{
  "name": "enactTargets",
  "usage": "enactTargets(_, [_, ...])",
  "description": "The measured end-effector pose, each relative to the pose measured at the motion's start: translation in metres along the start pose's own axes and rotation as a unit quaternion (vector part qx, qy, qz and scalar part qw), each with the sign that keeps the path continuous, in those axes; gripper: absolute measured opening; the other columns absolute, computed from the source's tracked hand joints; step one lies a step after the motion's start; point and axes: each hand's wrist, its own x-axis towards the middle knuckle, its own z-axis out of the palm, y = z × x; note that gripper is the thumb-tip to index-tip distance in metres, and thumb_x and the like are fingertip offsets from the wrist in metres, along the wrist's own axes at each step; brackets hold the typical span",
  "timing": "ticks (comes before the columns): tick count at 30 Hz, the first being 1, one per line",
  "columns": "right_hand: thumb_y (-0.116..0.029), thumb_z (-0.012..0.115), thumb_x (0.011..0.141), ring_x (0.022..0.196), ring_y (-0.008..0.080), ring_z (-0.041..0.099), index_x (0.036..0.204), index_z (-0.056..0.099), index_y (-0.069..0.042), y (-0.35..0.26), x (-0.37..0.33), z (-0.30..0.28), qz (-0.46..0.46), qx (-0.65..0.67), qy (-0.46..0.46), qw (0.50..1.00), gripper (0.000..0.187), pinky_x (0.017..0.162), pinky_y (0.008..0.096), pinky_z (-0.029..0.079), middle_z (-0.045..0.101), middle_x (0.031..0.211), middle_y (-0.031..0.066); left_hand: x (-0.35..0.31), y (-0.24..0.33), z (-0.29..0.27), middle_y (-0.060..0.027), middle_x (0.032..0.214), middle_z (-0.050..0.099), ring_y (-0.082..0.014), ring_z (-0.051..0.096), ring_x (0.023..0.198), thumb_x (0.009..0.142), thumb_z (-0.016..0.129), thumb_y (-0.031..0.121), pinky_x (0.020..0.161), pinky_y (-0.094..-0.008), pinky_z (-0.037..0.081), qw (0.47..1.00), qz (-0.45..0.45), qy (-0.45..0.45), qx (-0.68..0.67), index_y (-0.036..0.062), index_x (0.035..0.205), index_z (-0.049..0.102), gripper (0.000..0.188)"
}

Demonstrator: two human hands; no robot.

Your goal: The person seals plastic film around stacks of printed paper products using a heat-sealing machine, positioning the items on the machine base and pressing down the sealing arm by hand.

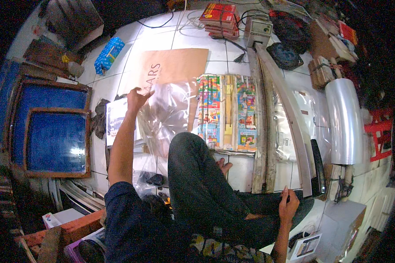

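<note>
My left hand [139, 98] reaches out at the upper left, its thumb and fingers closed in a pinch at the edge of a clear plastic sheet [166, 105]. The glossy, creased sheet spreads to the right from there, partly over a brown paper sheet [177, 59] with dark print. My right hand [289, 205] is low on the right, beside the near end of a long metal bar sealer [289, 118]. Its fingertips are drawn together; what they hold, if anything, is too small to make out. A flat board covered in colourful printed wrap [226, 114] lies between the sheet and the sealer.
Two blue framed screens [57, 142] lie at the left. A big roll of clear plastic [343, 122] is on the right, with a red plastic rack [378, 133] beyond it. Tied red packs [219, 19] and a blue box [109, 55] sit at the back on white tiles.
</note>
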Motion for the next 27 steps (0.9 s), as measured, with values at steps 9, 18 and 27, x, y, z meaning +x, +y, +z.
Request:
enactTargets(9, [-0.02, 0.054, 0.101, 0.063, 0.0288, 0.062, 0.078, 0.061, 0.003, -0.007, 0.003, 0.001, -0.013, -0.012, 0.021, 1.0, 0.033, 0.062, 0.039, 0.047, 0.063, 0.069, 0.0148, -0.135, 0.059, 0.011, -0.0335, 0.127, 0.049, -0.048, 0.05, 0.12, 0.089, 0.059, 0.052, 0.097, -0.0556, 0.046, 0.976, 0.093, -0.135, 0.145, -0.0054, 0.137, 0.042, 0.076])
enactTargets(18, [-0.017, 0.057, 0.099, 0.065, 0.0354, 0.061, 0.08, 0.061, 0.002, -0.002, 0.0, 0.002, -0.057, -0.052, 0.043, 0.996, 0.027, 0.062, 0.0422, 0.046, 0.062, 0.072, 0.0176, -0.129, 0.004, 0.044, -0.0361, 0.129, 0.054, -0.043, 0.058, 0.118, 0.066, 0.081, 0.065, 0.097, -0.0417, 0.05, 0.987, -0.137, -0.079, 0.032, -0.0175, 0.14, 0.03, 0.122])
enactTargets(27, [-0.02, 0.062, 0.095, 0.075, 0.0416, 0.063, 0.086, 0.065, 0.002, 0.007, -0.001, 0.003, -0.067, -0.096, 0.063, 0.991, 0.024, 0.067, 0.0456, 0.049, 0.065, 0.079, 0.021, -0.118, -0.009, 0.021, -0.0203, 0.092, 0.068, -0.0304, 0.067, 0.086, 0.071, 0.083, 0.028, 0.077, -0.0419, 0.053, 0.999, -0.028, -0.039, -0.025, -0.0035, 0.102, 0.063, 0.048])
